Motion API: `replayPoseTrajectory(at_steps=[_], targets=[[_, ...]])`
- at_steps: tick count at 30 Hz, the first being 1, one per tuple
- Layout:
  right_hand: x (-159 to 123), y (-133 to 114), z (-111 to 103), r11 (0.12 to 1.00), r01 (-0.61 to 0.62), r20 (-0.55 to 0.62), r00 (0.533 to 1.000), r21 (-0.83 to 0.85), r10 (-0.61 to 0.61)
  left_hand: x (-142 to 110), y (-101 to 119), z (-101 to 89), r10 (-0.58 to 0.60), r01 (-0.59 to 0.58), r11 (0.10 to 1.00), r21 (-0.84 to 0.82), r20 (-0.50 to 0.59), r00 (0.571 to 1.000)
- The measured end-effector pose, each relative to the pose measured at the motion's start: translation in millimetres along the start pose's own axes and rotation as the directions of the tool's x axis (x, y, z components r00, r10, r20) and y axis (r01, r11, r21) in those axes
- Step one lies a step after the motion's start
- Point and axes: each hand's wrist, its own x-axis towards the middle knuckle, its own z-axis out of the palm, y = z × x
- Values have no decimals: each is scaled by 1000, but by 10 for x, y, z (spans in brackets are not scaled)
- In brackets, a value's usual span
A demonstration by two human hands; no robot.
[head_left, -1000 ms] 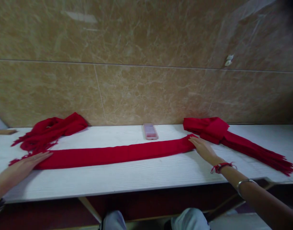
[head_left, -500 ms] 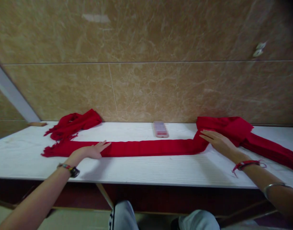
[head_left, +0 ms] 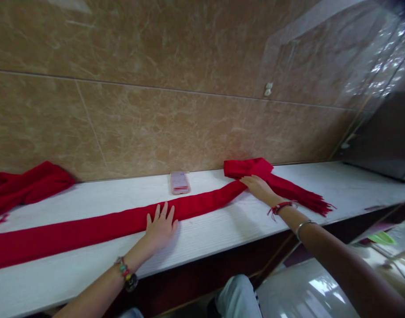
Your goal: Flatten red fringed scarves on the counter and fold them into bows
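Angled up from the bottom edge, the left hand (head_left: pixel 160 230) lay palm down just below the centre of the frame, its fingers fanned wide on a long, flat, folded strip of red cloth (head_left: pixel 99 225) that ran from the left edge across a white wood-grain table (head_left: pixel 202 236) to right of centre. The right hand (head_left: pixel 258 189), its arm slanting in from the lower right corner, kept its fingers extended close together on the strip's right end, beside a folded, fringed red scarf (head_left: pixel 293 189); whether its thumb pinched the cloth could not be told.
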Motion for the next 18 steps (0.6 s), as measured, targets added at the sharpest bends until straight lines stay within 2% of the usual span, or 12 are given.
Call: replayPoseTrajectory(at_steps=[2, 4, 6, 8, 10, 11, 13, 15, 18], targets=[[9, -6, -119, 998, 26, -128, 991, -62, -34, 32, 125, -26, 53, -53, 998, -22, 17, 998], [-46, -3, -134, 995, 21, -178, 983, -96, -38, 48, 165, -53, 54, -52, 998, -34, 52, 997], [-165, 6, -44, 993, 11, -105, 994, -118, -23, 38, 137, -53, 30, -29, 999, -25, 73, 997], [-304, 5, 88, 990, -3, 50, 999, -138, 10, 10, 81, -32, 13, -14, 1000, 12, 69, 998], [-393, -29, 174, 987, -33, 169, 984, -157, 60, -9, 55, -22, 7, -9, 997, 75, 30, 1000], [-398, -68, 179, 985, -56, 187, 978, -162, 87, -2, 72, -31, 17, -17, 994, 107, -1, 1000], [-317, -208, 119, 985, -104, 162, 979, -140, 127, 61, 177, -80, 80, -67, 986, 149, -80, 994], [-140, -433, 14, 989, -136, 116, 983, -55, 142, 194, 357, -139, 192, -170, 974, 150, -152, 969], [149, -837, -57, 986, -87, 94, 993, 144, 74, 454, 606, -141, 334, -309, 941, 139, -233, 913]])
